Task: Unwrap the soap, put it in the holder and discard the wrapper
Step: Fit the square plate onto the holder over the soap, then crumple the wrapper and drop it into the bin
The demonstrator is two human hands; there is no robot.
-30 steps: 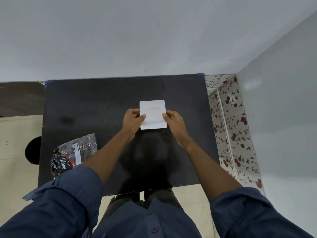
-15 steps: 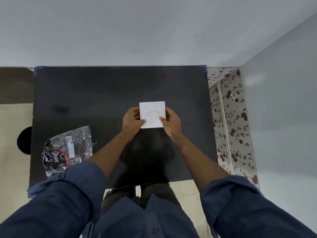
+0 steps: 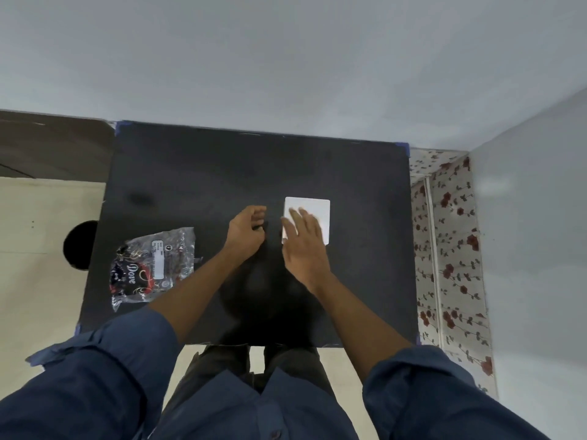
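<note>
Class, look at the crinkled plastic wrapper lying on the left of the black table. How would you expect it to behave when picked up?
The wrapper looks like thin, creased clear film, so it is probably floppy and very light. It appears flattened and empty, so it would likely sag or crumple when pinched. Its glossy surface may be slightly slippery.

Table top (image 3: 190, 173): matt black, faintly dusty.
Wrapper (image 3: 152, 268), left of the table's middle: crinkled glossy clear plastic.
Holder (image 3: 313, 211), right of middle: smooth matt white.
Sleeves (image 3: 95, 376): blue woven cloth.

A black table (image 3: 197, 173) stands against a grey wall (image 3: 286, 58), beside rose-patterned tiling (image 3: 451, 249).
</note>
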